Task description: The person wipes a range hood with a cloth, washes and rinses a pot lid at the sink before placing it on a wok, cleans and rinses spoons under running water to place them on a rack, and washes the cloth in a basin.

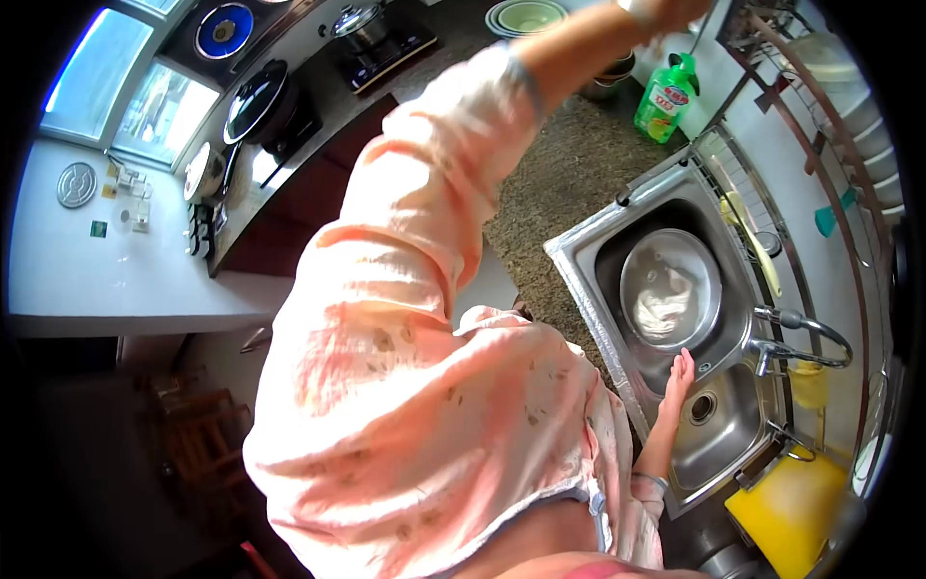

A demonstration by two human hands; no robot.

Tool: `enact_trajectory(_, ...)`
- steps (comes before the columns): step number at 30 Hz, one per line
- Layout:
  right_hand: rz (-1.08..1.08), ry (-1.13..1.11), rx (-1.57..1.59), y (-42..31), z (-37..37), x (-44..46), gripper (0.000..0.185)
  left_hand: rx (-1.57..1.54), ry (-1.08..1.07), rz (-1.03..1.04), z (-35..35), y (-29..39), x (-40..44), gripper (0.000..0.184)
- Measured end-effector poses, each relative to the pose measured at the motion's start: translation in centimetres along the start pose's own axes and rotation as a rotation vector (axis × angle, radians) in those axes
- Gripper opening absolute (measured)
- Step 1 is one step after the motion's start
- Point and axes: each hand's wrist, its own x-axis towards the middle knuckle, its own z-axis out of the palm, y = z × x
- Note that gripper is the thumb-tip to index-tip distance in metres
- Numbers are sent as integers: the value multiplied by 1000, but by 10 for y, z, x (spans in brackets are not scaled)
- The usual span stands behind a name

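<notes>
My right hand (pixel 680 374) is over the double sink, just beside the rim of a round metal basin. Its fingers are stretched out and nothing is in them. The basin (pixel 675 253) sits in the larger bowl of the steel sink (pixel 743 425), and light glints inside it. My left arm reaches far up across the view. The left hand (pixel 675 13) is partly cut off at the top edge, and its fingers cannot be made out. Below that hand stands a dark bowl or pot (pixel 613 77), with a green bottle (pixel 667 98) close by.
A faucet (pixel 805 338) arches at the sink's right side. A yellow board (pixel 791 511) stands past the sink's lower end. A dish rack (pixel 849 116) hangs on the wall. Green bowls (pixel 529 16), a lidded pot (pixel 359 27) and a lidded wok (pixel 258 101) stand along the counter.
</notes>
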Motion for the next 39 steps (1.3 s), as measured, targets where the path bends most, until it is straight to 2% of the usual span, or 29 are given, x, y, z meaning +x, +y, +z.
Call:
enact_trajectory(2,-9,-56,-65,1,-1,16,41,221,54,-124,-18,-12,-84,21)
enact_trajectory(4,-41,-94,-192,13,-11,46,43,32,48,-369,-27,-2,-170,23)
enact_trajectory(6,58,-126,-380,12,-22,82,48,18,-262,-715,-45,23,-250,32)
enact_trajectory(7,-30,-98,-430,49,-29,120,52,6,-308,-734,-46,35,-285,28)
enact_trajectory(8,-53,-71,-325,63,-26,144,54,-29,-454,-870,-52,52,-311,32)
enact_trajectory(9,-176,-30,-539,57,-16,154,59,-74,-553,-949,-51,65,-336,33)
enact_trajectory(10,-148,0,-752,39,1,152,63,-90,-663,-1053,-49,78,-358,34)
enact_trajectory(12,81,-7,-1218,-35,52,110,62,-209,-719,-1097,-45,97,-386,35)
enact_trajectory(13,46,18,-1359,-24,65,110,60,-249,-799,-1156,-42,106,-384,35)
enact_trajectory(14,2,107,-1464,-3,73,114,59,-250,-829,-1056,-38,109,-395,33)
enact_trajectory(16,16,31,-1490,-13,77,96,60,-282,-801,-1140,-31,119,-402,32)
enact_trajectory(20,-276,-248,-1410,-21,38,78,59,-292,-816,-1127,-21,118,-427,30)
enact_trajectory(22,-196,-264,-1576,-29,29,93,59,-293,-852,-1116,-11,119,-435,26)
enact_trajectory(24,-221,-43,-1486,-28,36,111,60,-304,-893,-1107,4,121,-436,26)
enact_trajectory(25,-170,44,-1340,-15,50,120,65,-354,-919,-1213,13,123,-436,25)
enact_trajectory(26,-1,36,-1164,-16,68,117,73,-432,-891,-1272,22,121,-447,26)
enact_trajectory(27,149,-3,-1028,-14,88,111,80,-442,-903,-1277,31,118,-457,26)
enact_trajectory(28,141,-137,-919,-2,98,106,85,-465,-924,-1277,41,114,-467,26)
enact_trajectory(29,75,-166,-1162,13,112,104,85,-479,-947,-1319,48,107,-479,29)
enact_trajectory(30,-50,-320,-1205,3,103,93,81,-496,-976,-1365,58,100,-488,33)
enact_trajectory(31,-83,-476,-1091,3,97,97,78,-514,-1044,-1401,69,94,-480,36)
enact_trajectory(32,-66,-513,-1041,0,87,98,83,-519,-1117,-1444,76,91,-474,38)
enact_trajectory(33,-102,-331,-1017,-7,74,89,89,-592,-1069,-1553,81,90,-476,42)
enact_trajectory(34,5,-47,-857,-11,72,82,89,-652,-1002,-1660,89,88,-477,46)
enact_trajectory(35,129,77,-923,-11,76,81,84,-644,-990,-1720,98,83,-483,48)
enact_trajectory(36,180,-20,-735,4,83,91,78,-627,-981,-1781,107,80,-488,50)
enact_trajectory(37,162,-91,-874,-2,89,81,66,-620,-999,-1815,117,80,-489,51)
enact_trajectory(38,166,-80,-808,10,101,86,58,-664,-1068,-1832,125,83,-485,62)
enact_trajectory(39,8,-1,-716,9,102,80,43,-707,-1071,-1919,135,66,-506,62)
